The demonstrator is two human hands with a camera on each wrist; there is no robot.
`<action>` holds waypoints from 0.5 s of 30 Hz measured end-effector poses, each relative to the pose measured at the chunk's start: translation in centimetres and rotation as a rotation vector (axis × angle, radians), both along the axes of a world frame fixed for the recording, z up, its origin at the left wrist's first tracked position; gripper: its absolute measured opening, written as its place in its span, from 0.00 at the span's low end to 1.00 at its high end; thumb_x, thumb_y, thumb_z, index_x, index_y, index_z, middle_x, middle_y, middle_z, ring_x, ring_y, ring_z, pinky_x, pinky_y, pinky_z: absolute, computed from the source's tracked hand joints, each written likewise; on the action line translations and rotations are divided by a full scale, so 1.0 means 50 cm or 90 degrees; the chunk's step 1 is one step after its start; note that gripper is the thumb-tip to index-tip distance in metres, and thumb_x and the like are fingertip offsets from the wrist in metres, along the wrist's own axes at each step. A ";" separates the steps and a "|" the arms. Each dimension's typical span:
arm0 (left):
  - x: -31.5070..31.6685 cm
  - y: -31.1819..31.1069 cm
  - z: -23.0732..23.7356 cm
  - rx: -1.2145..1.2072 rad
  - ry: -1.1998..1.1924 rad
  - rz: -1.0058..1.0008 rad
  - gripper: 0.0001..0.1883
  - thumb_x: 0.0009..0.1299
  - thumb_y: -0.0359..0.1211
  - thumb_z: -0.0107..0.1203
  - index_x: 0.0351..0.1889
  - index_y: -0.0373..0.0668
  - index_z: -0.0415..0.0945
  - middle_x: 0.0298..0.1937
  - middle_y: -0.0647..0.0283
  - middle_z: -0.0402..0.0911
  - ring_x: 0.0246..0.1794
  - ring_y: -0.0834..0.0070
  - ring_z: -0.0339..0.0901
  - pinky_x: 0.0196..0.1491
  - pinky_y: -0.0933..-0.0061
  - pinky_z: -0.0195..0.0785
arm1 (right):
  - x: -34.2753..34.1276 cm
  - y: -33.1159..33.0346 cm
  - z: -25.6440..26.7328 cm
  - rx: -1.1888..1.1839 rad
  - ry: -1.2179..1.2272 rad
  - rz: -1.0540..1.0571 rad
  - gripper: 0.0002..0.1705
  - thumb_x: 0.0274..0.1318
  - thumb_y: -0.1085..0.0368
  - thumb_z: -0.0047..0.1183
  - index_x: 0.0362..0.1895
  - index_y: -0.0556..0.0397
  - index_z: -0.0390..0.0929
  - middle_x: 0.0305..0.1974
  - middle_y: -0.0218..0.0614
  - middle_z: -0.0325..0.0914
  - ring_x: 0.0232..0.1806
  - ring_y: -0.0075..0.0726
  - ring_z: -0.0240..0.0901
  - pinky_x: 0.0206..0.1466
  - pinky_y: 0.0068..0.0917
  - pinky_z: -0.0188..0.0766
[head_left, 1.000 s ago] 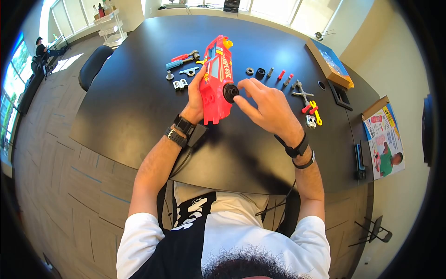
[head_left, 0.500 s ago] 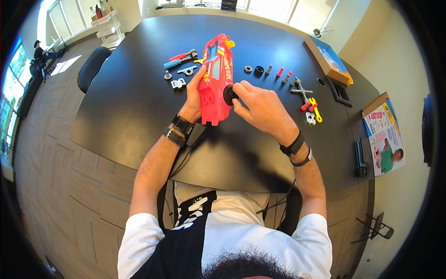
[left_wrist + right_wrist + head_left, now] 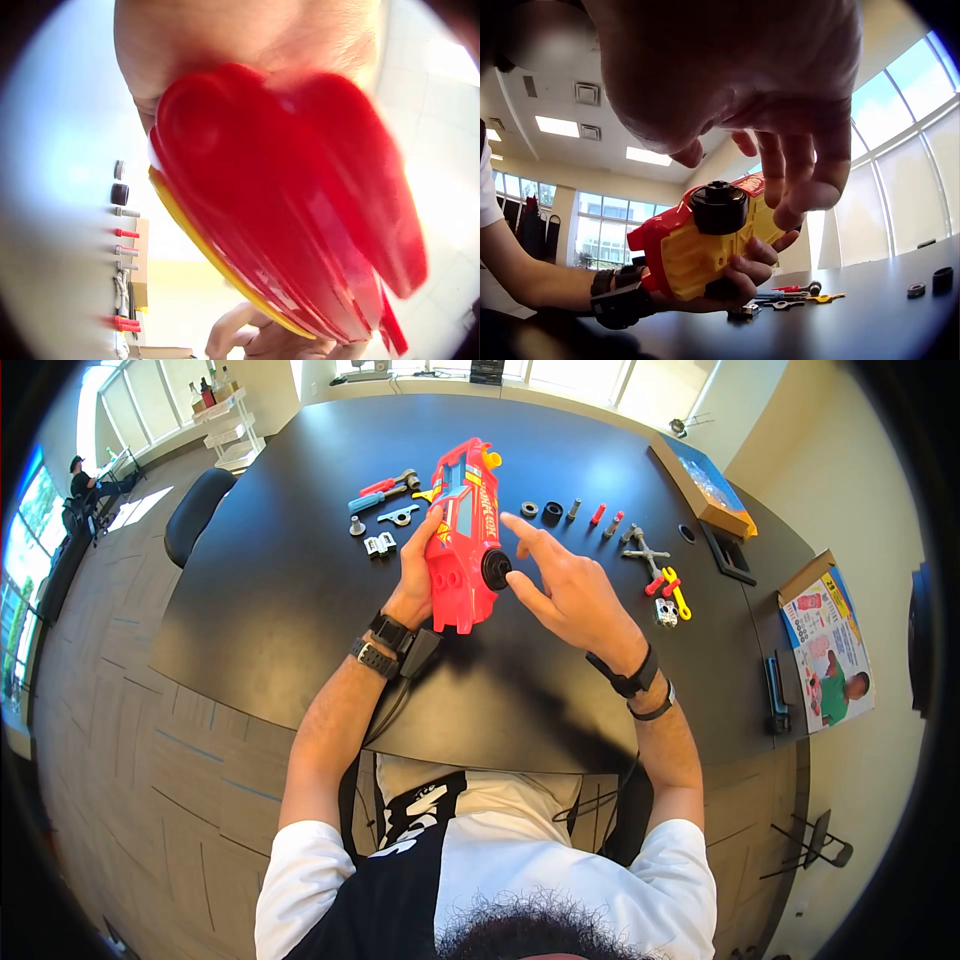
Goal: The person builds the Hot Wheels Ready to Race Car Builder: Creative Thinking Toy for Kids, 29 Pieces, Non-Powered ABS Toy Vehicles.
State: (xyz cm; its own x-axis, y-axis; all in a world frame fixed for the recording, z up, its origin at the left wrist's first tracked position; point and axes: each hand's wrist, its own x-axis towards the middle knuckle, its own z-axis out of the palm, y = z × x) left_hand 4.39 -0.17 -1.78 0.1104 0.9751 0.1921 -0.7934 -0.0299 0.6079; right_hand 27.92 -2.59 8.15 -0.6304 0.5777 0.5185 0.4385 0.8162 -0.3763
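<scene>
A red toy car body [image 3: 460, 560] with blue-grey windows is held up over the table. My left hand [image 3: 413, 578] grips it from the left side, fingers wrapped underneath. The right wrist view shows its yellow underside [image 3: 691, 259], with the left fingers [image 3: 754, 266] curled against it. A black wheel [image 3: 496, 570] sits on the car's near right side. My right hand [image 3: 580, 595] hovers just right of that wheel, its fingers spread and holding nothing, the thumb tip right beside the wheel.
Left of the car lie a blue-handled screwdriver [image 3: 378, 501] and a silver engine-like piece [image 3: 380, 545]. To the right are black and grey rings [image 3: 553, 510], several bolts, a grey cross wrench [image 3: 648, 554] and a yellow wrench [image 3: 678, 598]. Boxes [image 3: 828, 650] stand at the right edge.
Half a second ago my right fingers were on the wheel; now they have come off it and spread apart. My left hand keeps its grip on the car.
</scene>
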 end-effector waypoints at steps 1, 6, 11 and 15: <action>0.005 -0.003 0.005 -0.006 -0.010 0.018 0.31 0.86 0.56 0.51 0.71 0.39 0.75 0.58 0.57 0.88 0.52 0.68 0.89 0.56 0.63 0.86 | 0.005 0.002 0.000 0.000 0.001 0.000 0.25 0.77 0.51 0.56 0.69 0.51 0.77 0.42 0.46 0.87 0.37 0.58 0.85 0.41 0.49 0.80; 0.000 -0.004 0.004 -0.020 0.023 0.026 0.31 0.86 0.56 0.51 0.70 0.39 0.75 0.57 0.58 0.88 0.52 0.69 0.89 0.56 0.63 0.86 | 0.062 0.038 0.013 -0.323 -0.099 0.060 0.32 0.82 0.45 0.51 0.37 0.61 0.92 0.19 0.43 0.82 0.24 0.47 0.82 0.35 0.40 0.76; -0.002 -0.003 0.002 -0.024 0.011 0.017 0.31 0.86 0.57 0.51 0.70 0.39 0.75 0.57 0.57 0.88 0.52 0.69 0.89 0.55 0.64 0.86 | 0.079 0.076 -0.006 -0.226 -0.033 0.010 0.29 0.78 0.49 0.61 0.30 0.63 0.88 0.16 0.38 0.75 0.18 0.30 0.68 0.27 0.35 0.65; 0.002 -0.002 0.001 -0.017 -0.010 0.025 0.31 0.86 0.56 0.51 0.71 0.39 0.74 0.58 0.57 0.88 0.53 0.69 0.89 0.57 0.63 0.86 | 0.094 0.110 -0.023 -0.204 -0.065 -0.017 0.24 0.76 0.51 0.63 0.35 0.62 0.89 0.18 0.38 0.76 0.20 0.29 0.68 0.28 0.34 0.67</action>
